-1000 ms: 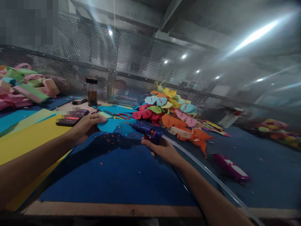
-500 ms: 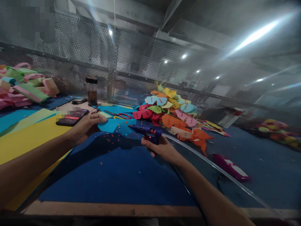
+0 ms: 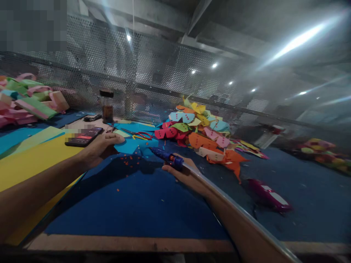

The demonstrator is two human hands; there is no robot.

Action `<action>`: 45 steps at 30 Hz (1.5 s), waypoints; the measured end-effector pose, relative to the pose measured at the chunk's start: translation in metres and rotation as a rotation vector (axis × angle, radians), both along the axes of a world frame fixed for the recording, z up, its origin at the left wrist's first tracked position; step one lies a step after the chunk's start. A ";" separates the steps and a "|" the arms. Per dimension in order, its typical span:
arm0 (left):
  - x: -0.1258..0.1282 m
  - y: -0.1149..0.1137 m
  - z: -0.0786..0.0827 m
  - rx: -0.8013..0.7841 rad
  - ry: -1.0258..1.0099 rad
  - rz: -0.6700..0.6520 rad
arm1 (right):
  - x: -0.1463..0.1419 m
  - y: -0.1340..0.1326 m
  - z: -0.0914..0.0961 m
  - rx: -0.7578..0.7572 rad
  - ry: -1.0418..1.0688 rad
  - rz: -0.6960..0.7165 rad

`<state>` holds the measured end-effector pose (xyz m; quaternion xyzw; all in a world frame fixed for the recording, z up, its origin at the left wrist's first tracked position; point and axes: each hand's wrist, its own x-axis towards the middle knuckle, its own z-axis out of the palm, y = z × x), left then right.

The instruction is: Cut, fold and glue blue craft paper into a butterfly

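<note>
My left hand (image 3: pixel 100 148) is closed, pinching the left edge of a light-blue paper piece (image 3: pixel 127 145) between thumb and fingers. In my right hand (image 3: pixel 186 175) is a dark-blue hot glue gun (image 3: pixel 171 159), its fingers wrapped round the handle. The gun's nozzle points up and left at the right side of the blue paper; I cannot tell whether it touches. A long clear glue stick (image 3: pixel 214 188) runs out of the gun's back over my right forearm. Behind the paper lie scissors (image 3: pixel 144 136) with red and yellow handles.
Paper butterfly-like shapes (image 3: pixel 203 128) are heaped right of centre. A purple device (image 3: pixel 270 195) lies at the right. A phone (image 3: pixel 83 137), a dark-lidded jar (image 3: pixel 106 106) and yellow paper sheets (image 3: pixel 41 162) are at the left. Orange scraps (image 3: pixel 128 160) dot the blue table cover (image 3: pixel 131 212).
My right hand has tilted the glue gun, so its back end and the glue stick swing down and left; the nozzle sits slightly lower. The left hand holds still.
</note>
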<state>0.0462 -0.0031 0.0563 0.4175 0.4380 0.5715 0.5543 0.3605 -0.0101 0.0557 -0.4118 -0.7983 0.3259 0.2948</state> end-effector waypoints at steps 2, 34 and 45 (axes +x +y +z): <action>0.000 0.001 0.000 0.002 0.005 -0.003 | 0.001 0.002 -0.002 0.142 -0.053 0.024; -0.003 0.002 -0.002 -0.024 0.065 -0.037 | -0.001 0.009 -0.007 0.391 -0.118 -0.002; -0.007 0.005 -0.006 -0.049 0.059 -0.040 | 0.003 0.022 -0.026 0.513 -0.200 -0.018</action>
